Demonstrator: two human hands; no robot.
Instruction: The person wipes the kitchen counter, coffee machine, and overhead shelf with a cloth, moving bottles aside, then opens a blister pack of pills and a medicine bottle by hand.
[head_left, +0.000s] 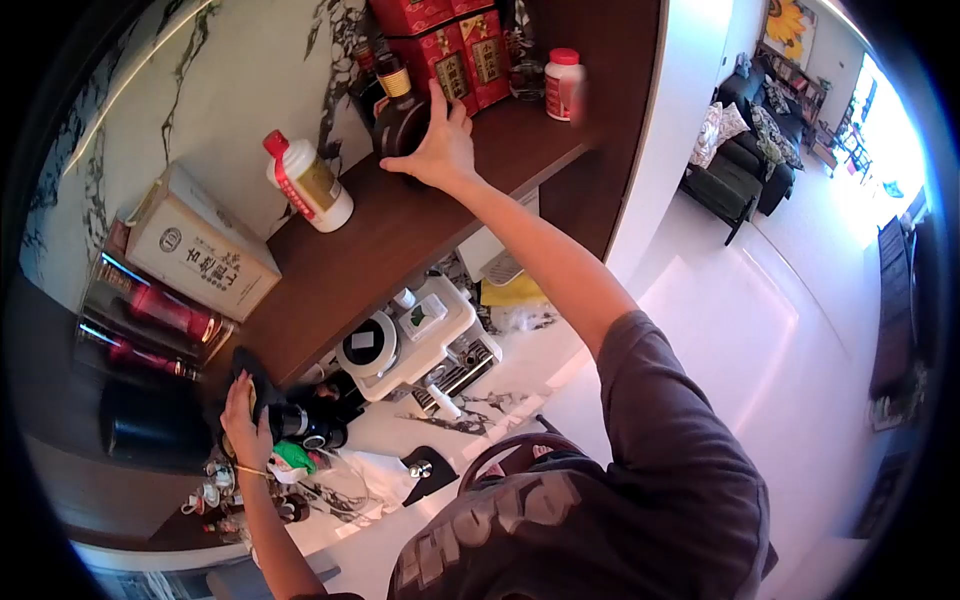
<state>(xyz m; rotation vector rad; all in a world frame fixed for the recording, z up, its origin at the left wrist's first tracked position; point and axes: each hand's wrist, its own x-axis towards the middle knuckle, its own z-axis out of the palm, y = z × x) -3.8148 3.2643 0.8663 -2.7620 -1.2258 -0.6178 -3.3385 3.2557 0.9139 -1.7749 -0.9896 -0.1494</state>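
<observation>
Up on the brown shelf point(350, 265), my right hand point(440, 150) has its thumb and fingers spread round a dark bottle point(400, 125) with a gold-banded neck. The bottle stands upright, partly hidden by the hand. Left of it is a white bottle point(312, 185) with a red cap and a gold-and-red label. My left hand point(245, 425) is at the shelf's left end, fingers bent against a dark grey cloth point(240, 372); a thin yellow edge shows by the fingers. Near that hand lies a cream box point(200, 245) with dark Chinese characters.
Red boxes point(465, 60), a clear bottle point(525, 60) and a red-capped white jar point(565, 85) fill the shelf's right end. Below, a white coffee machine point(430, 345) stands on the marble counter point(480, 410). A dark sofa point(735, 165) is in the room beyond.
</observation>
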